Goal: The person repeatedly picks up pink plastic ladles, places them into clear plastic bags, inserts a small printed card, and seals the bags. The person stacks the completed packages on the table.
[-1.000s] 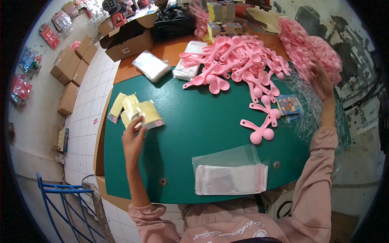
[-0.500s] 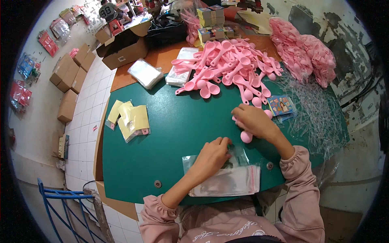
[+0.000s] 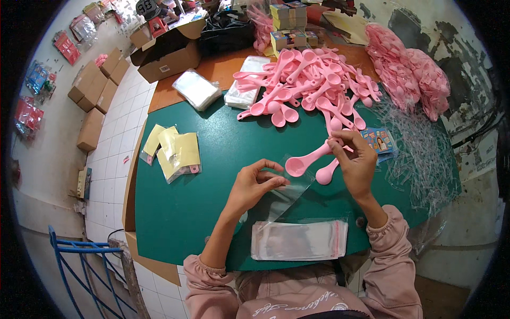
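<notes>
My right hand (image 3: 357,166) pinches the handle end of a pink measuring spoon (image 3: 304,162) above the green table (image 3: 223,133). Its bowl points left, toward my left hand (image 3: 251,186). Between the thumb and fingers of my left hand is a clear plastic bag (image 3: 287,199), which slants down over the table. Another pink spoon (image 3: 326,174) lies bowl down under my right hand. Nearest to me is a stack of clear bags (image 3: 297,240). A large heap of pink spoons (image 3: 313,80) covers the far middle. Partly behind my right hand are small printed cards (image 3: 379,141).
Filled bags with yellow cards (image 3: 180,151) lie at the left. Two bundles of clear bags, one nearer the left (image 3: 196,90), sit at the back beside an open cardboard box (image 3: 170,63). Sacks of pink spoons (image 3: 396,69) and loose clear strips (image 3: 419,154) lie right.
My left hand has lifted one bag off the stack and moved up and left with it. My right hand has picked up a spoon and raised it. The view has shifted slightly.
</notes>
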A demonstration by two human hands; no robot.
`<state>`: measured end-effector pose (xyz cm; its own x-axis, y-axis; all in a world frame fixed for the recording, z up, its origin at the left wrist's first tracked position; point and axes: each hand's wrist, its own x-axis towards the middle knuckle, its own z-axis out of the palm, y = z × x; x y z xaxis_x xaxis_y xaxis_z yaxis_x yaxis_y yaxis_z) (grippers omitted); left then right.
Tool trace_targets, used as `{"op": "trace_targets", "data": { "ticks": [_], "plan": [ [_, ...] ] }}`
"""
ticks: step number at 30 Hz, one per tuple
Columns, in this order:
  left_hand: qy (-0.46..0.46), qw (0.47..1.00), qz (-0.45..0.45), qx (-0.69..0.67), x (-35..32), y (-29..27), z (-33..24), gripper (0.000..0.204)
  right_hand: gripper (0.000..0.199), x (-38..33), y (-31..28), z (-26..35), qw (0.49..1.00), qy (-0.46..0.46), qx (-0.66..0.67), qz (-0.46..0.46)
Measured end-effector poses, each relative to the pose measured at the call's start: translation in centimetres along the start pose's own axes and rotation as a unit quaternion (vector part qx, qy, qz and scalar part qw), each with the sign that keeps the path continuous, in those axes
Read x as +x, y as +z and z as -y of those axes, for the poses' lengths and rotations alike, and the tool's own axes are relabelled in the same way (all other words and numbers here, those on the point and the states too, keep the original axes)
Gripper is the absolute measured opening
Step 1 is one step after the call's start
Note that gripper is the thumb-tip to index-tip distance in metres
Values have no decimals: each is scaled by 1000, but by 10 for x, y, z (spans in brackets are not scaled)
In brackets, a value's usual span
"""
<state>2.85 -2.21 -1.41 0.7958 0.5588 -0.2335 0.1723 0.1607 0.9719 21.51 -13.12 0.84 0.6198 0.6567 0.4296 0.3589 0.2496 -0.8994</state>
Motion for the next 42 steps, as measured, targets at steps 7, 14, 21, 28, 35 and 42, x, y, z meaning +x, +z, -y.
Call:
{"op": "trace_targets", "data": {
  "ticks": [7, 14, 21, 28, 35, 42],
  "plan": [
    [8, 999, -24, -23, -1, -1, -1, 31, 16, -4, 3, 0, 1000, -21, 4, 3],
    [42, 999, -11, -29, -1, 1, -1, 33, 19, -7, 4, 1, 999, -1, 14, 43],
    [62, 998, 19, 10, 0, 15, -6, 36, 14, -11, 20, 6, 989, 94, 71, 91],
    [23, 993, 113, 38, -7, 8, -24, 34, 13, -7, 12, 21, 993, 50, 49, 92],
    [59, 996, 67, 1, 0, 12, -25, 37, 26, 0, 4, 26, 945, -113, -101, 288],
    [30, 990, 60, -120, -12, -4, -37, 38, 31, 63, -74, 32, 952, 91, 13, 292]
  ]
}}
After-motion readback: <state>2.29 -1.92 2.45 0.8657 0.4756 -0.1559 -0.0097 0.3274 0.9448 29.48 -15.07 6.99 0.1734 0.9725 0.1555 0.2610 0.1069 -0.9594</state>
